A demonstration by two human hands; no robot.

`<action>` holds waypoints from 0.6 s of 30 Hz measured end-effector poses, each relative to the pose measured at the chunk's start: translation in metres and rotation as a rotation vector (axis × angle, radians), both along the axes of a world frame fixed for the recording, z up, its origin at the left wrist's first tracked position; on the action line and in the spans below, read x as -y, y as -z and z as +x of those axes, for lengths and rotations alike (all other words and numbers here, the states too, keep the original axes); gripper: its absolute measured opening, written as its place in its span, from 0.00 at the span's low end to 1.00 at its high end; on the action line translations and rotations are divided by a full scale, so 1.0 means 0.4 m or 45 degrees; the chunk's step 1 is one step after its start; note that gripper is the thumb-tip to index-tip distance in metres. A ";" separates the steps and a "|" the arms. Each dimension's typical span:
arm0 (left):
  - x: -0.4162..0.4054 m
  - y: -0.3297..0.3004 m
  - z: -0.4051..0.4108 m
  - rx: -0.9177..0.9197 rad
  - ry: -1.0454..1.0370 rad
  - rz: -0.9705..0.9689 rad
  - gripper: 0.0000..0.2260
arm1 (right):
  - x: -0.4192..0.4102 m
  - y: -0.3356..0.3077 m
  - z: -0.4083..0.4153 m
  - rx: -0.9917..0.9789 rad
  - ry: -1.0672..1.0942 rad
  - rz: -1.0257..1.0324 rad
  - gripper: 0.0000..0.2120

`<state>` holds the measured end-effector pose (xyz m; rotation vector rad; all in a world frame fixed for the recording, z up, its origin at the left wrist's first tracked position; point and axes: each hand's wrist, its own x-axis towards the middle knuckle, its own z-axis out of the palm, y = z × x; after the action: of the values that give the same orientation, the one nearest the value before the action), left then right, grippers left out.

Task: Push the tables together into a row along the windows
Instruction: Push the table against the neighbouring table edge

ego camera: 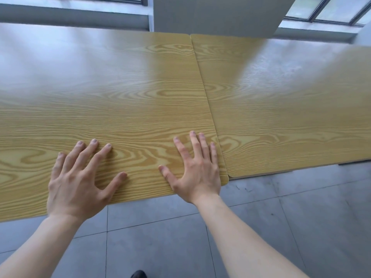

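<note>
Hands: left hand and right hand spread flat, gripping nothing.
Near table: abuts neighbouring table, below windows.
Handling: likely heavy, rigid, glossy; push near edge.

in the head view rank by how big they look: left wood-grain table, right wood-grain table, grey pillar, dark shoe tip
1. Left wood-grain table
2. Right wood-grain table, cropped by the frame
3. Grey pillar, cropped too
4. Dark shoe tip, barely showing

Left table cut off at left edge, right table at right edge; legs hidden beneath tops. Dark shoe clipped at near edge.
</note>
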<state>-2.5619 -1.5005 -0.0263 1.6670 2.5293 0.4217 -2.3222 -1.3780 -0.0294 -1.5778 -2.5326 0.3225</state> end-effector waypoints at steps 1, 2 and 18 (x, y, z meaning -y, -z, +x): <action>-0.004 0.002 -0.002 0.000 0.003 -0.003 0.36 | -0.002 0.001 -0.002 0.001 0.002 0.003 0.40; -0.006 0.003 -0.003 0.000 0.007 -0.004 0.36 | -0.004 0.002 -0.004 -0.001 0.003 0.002 0.40; -0.014 0.002 -0.013 0.050 0.008 0.012 0.35 | -0.018 0.007 -0.011 0.027 -0.004 0.014 0.40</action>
<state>-2.5670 -1.4949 -0.0272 1.6527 2.4978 0.4614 -2.3265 -1.3707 -0.0323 -1.5816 -2.5482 0.2934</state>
